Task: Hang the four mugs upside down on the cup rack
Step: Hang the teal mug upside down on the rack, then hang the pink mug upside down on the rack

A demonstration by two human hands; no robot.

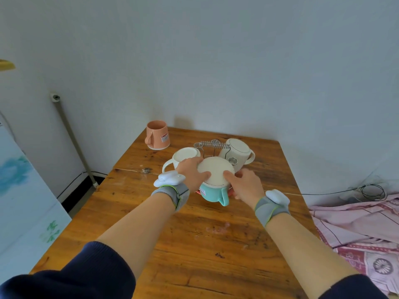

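A wire cup rack (212, 145) stands mid-table. A teal mug (212, 194) is upside down at the rack's near side, its pale base facing up and its handle pointing toward me. My left hand (191, 172) grips its left side and my right hand (244, 184) its right side. Two cream mugs hang upside down on the rack, one at the left (185, 155) and one at the right (237, 151). An orange mug (157, 134) stands upright at the table's far left corner, apart from the rack.
The wooden table (194, 244) is pushed against a white wall. A pink patterned cloth (362, 229) lies to the right with black cable coils (374, 192) behind it. A pale cabinet (19, 201) stands to the left, and a grey pipe (71, 137) leans on the wall.
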